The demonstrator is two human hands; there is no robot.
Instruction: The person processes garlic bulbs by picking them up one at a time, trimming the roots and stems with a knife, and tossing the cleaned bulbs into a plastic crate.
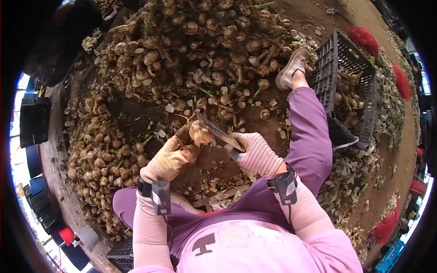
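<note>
Ahead, a broad pile [195, 41] of garlic; to the right, a part-filled crate [324, 70]. Nearer, both gloved: right hand [257, 154] wrapped round a knife [222, 134], left hand [172, 158] clasping a bulb [200, 132] in midair. Looks to be laid, knife to bulb, along one side, though hard to tell if touching. Could skid on rounded, dirty skin and nick the left hand; if tilted too steeply, could gouge the bulb.

Garlic-handling work area, shed-like, earth floor [371, 20].
Large garlic heap [200, 50], far; second garlic pile [102, 170], left; one bulb [200, 133] against a knife [224, 134], near; black slatted crate [326, 66] holding bulbs, right; red mesh bags [363, 38], far right; strewn pale scraps [343, 186], right; black crates [34, 120], left; bright openings, both sides.
</note>
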